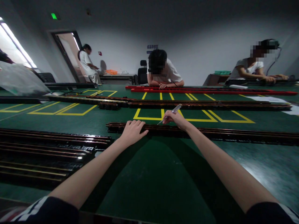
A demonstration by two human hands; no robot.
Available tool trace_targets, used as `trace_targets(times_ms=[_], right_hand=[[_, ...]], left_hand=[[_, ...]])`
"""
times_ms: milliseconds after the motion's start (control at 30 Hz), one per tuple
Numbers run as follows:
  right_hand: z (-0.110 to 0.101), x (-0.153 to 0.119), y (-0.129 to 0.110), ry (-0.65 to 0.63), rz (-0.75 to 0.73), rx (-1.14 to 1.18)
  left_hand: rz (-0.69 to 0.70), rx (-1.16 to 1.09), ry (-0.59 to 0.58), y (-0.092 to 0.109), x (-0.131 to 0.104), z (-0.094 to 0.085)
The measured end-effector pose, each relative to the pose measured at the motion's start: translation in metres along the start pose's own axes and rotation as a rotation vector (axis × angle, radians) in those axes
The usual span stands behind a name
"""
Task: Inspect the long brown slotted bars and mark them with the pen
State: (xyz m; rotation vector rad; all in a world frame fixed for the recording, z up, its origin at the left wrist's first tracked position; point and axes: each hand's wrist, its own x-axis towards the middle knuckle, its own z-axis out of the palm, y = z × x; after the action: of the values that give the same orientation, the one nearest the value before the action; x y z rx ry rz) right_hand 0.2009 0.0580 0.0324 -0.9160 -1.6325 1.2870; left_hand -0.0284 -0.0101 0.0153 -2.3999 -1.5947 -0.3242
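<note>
A long black rail (233,134) with copper-coloured strips lies crosswise on the green table in front of me. My left hand (133,132) is on the rail near its left end, fingers bent over the far side and thumb pointing right along the near side. Just to the right, my right hand (174,119) pinches a slim pen (176,108) with a clear, silvery barrel. The pen slants down to the left, its tip at the rail's top edge close to my left fingers; whether it touches is too small to tell.
More black rails (46,155) lie at the left, and another row (198,104) runs across behind. Beyond are red rails (210,90), white papers (268,99) and a plastic bag (21,79). One person (163,70) leans on the far edge; two others are farther off.
</note>
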Motion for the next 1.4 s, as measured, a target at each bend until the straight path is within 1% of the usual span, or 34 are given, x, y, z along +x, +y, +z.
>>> trace_targets(times_ms=[300, 733, 1100, 1400], right_hand=[[-0.001, -0.002, -0.005, 0.027, -0.004, -0.033], [-0.001, -0.002, -0.005, 0.042, -0.005, -0.005], [-0.017, -0.004, -0.004, 0.077, -0.01, -0.049], [-0.022, -0.004, 0.0, 0.13, -0.018, -0.035]], left_hand=[[0.012, -0.011, 0.017, -0.002, -0.001, 0.003], [0.012, -0.001, 0.013, -0.002, -0.001, 0.004], [0.005, -0.028, -0.014, -0.002, -0.001, 0.0], [0.007, -0.025, -0.012, -0.002, -0.001, 0.001]])
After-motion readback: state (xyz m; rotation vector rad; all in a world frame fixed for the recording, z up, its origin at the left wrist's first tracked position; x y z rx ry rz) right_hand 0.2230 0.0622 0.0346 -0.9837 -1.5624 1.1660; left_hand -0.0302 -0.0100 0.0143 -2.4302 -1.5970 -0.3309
